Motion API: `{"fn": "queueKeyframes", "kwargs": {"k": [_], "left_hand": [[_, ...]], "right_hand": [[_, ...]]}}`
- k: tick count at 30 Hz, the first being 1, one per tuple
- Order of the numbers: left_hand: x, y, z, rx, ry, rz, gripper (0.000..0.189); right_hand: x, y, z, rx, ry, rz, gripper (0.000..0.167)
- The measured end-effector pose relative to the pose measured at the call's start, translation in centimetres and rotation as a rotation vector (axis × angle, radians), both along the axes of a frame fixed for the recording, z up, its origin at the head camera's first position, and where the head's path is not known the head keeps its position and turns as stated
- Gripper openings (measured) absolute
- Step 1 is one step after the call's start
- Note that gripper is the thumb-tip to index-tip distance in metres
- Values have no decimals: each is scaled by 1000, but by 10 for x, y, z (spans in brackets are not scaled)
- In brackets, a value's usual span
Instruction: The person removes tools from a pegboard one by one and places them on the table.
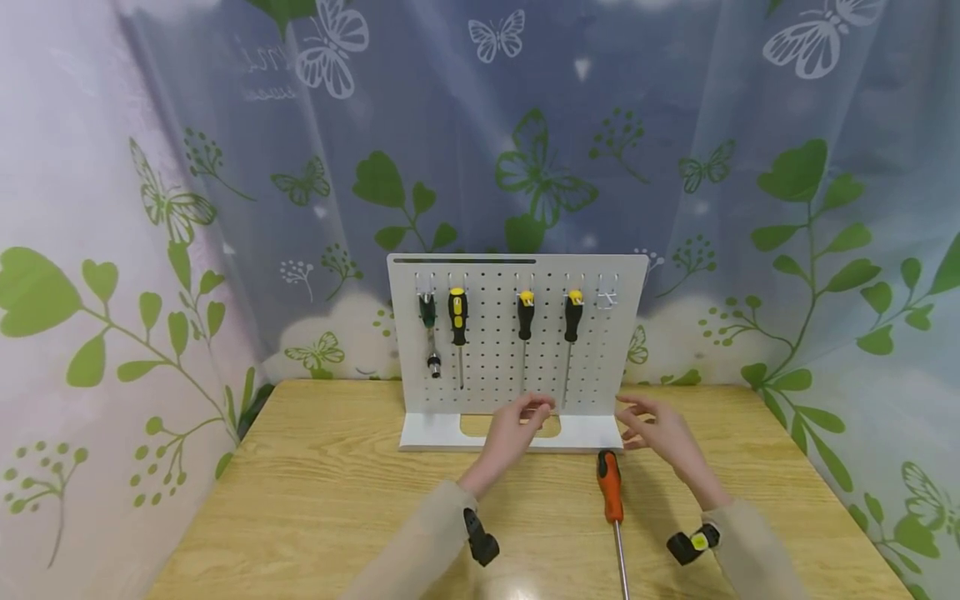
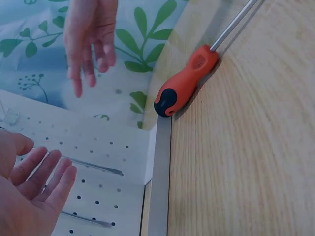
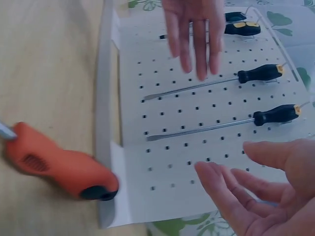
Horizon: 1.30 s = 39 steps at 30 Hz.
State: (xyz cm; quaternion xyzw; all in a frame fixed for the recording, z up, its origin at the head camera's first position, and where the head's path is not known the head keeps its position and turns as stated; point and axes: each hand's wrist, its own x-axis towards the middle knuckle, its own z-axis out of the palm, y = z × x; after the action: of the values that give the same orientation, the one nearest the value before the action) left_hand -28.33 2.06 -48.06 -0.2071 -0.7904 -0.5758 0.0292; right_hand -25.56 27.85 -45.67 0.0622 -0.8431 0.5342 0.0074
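My left hand (image 1: 519, 427) hovers before the lower middle of a white pegboard (image 1: 491, 367), fingers loosely bent and holding nothing. Off the board's lower right corner is my right hand (image 1: 660, 431), its relaxed fingers apart and likewise without a thing in them. An orange screwdriver (image 1: 611, 487) with a black end lies on the table between the hands, its handle end against the board's base (image 3: 104, 147). Two black-handled screwdrivers with yellow ends, one in the middle (image 1: 526, 317) and one to its right (image 1: 573, 317), hang on the board.
Further left on the board hang a yellow-and-black screwdriver (image 1: 458, 317) and a green-handled socket tool (image 1: 428, 312). A clear hook (image 1: 607, 296) at the upper right carries no tool. The wooden table (image 1: 322, 500) ends at a patterned curtain (image 1: 450, 108) behind.
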Motion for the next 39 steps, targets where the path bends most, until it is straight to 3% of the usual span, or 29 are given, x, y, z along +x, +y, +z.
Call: {"fn": "queueKeyframes", "kwargs": {"k": [11, 17, 23, 28, 31, 39], "left_hand": [[-27, 9, -4, 54, -43, 10, 35], [-41, 16, -11, 86, -67, 27, 36], [-53, 24, -19, 114, -100, 18, 37], [-58, 27, -21, 136, -133, 1, 37], [-56, 28, -17, 142, -144, -18, 36], [-59, 35, -24, 120, -188, -40, 36]], "right_hand": [[-38, -9, 30, 8, 244, -42, 48], [-57, -19, 39, -110, 299, -6, 48], [-74, -31, 42, -241, 287, 40, 47], [-85, -40, 43, -223, 233, 40, 49], [-84, -46, 49, -221, 204, 32, 50], [-95, -52, 40, -245, 170, 6, 56]]}}
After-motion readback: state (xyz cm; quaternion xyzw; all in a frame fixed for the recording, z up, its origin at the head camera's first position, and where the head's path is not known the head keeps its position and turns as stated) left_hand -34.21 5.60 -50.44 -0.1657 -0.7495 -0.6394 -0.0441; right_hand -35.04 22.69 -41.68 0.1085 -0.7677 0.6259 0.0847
